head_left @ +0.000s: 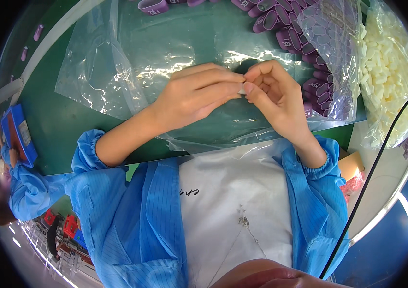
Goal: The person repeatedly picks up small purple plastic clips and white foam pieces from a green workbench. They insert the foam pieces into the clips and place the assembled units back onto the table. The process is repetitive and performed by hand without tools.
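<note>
My left hand [192, 96] and my right hand [280, 103] meet over the green table, fingertips almost touching. Between them shows a small white piece [242, 90], mostly covered by the fingers, so its kind is unclear. Both hands are closed in a pinch on it, thumb against forefinger on the right. Beneath them lies a clear plastic bag [98, 81], spread flat and crinkled. Just beyond and to the right of my right hand are several purple oval sleeves [288, 41] with white print.
A clear bag [331, 57] partly covers the purple sleeves at the right. Beside it a bag of cream-coloured small pieces [391, 72] stands at the table's edge. A black cable [374, 170] crosses the right side. At far left sits a blue tray [19, 137] near another person's sleeve [36, 192].
</note>
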Demonstrator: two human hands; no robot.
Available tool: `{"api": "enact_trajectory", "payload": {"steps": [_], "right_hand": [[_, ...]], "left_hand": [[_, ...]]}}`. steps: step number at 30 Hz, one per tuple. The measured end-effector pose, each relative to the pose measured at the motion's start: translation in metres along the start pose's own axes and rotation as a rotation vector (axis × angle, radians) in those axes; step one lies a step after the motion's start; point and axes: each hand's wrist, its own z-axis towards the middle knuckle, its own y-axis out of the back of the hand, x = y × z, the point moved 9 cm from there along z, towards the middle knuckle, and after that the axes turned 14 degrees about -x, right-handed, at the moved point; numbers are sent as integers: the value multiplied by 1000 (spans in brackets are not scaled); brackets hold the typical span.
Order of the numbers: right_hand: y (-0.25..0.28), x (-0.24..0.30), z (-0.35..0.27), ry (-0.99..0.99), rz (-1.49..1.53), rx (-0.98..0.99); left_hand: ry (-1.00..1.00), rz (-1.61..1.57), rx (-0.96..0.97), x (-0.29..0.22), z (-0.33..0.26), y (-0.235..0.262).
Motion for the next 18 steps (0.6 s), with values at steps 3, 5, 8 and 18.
{"api": "enact_trajectory", "payload": {"steps": [3,5,8,18], "right_hand": [[-1,-3,-1,29,23,10],[-2,0,-3,91,5,-6],[-1,-2,-4,106,63,-33],[46,60,-28,390,101,-209]], "left_hand": [[-38,16,-6,-2,-2,0],[-52,15,-22,-2,-4,1],[-67,13,-28,-2,-5,3],[3,293,-81,1,33,52]]}}
